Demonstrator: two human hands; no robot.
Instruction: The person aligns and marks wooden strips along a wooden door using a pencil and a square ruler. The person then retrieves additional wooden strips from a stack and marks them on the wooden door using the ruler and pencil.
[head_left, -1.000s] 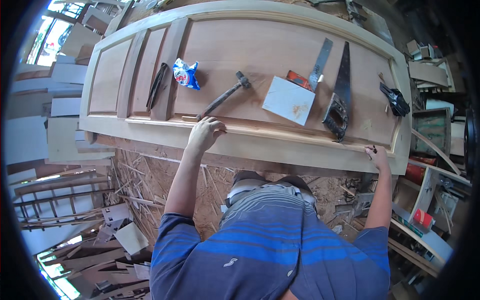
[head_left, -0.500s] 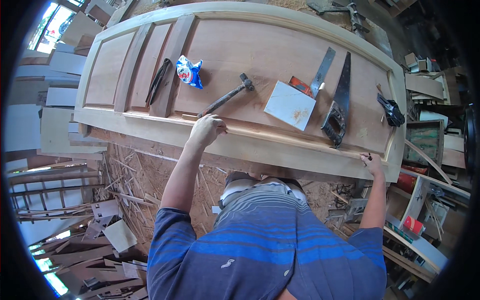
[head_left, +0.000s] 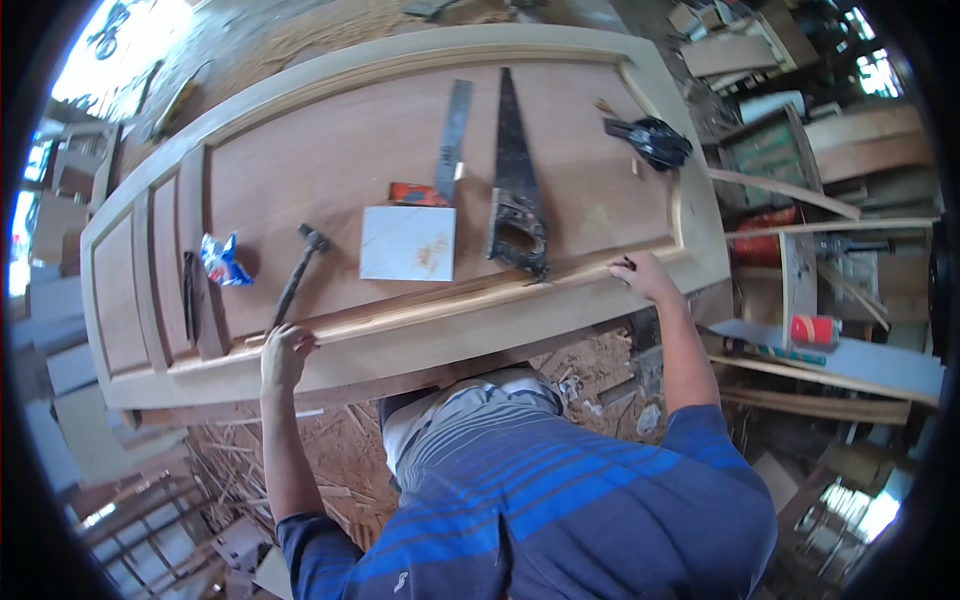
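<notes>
A long wooden moulding strip (head_left: 440, 303) lies along the near side of a panelled wooden door (head_left: 350, 160) that rests flat in front of me. My left hand (head_left: 285, 352) presses on the strip's left end, fingers curled over it. My right hand (head_left: 640, 275) holds the strip's right end, near the door's corner. Behind the strip lie a hammer (head_left: 298, 272), a white square tile (head_left: 408, 243), a hand saw (head_left: 515, 180), a metal square with a red handle (head_left: 445, 150), a blue and white packet (head_left: 222, 260) and a black tool (head_left: 652, 140).
Wood shavings and offcuts (head_left: 330, 450) cover the floor under the door. A bench at the right carries a red can (head_left: 815, 330) and boards. Stacked timber and frames crowd the left and the far right.
The view has swung, so the door now sits tilted and further left in the picture. Both hands have stayed on the ends of the strip.
</notes>
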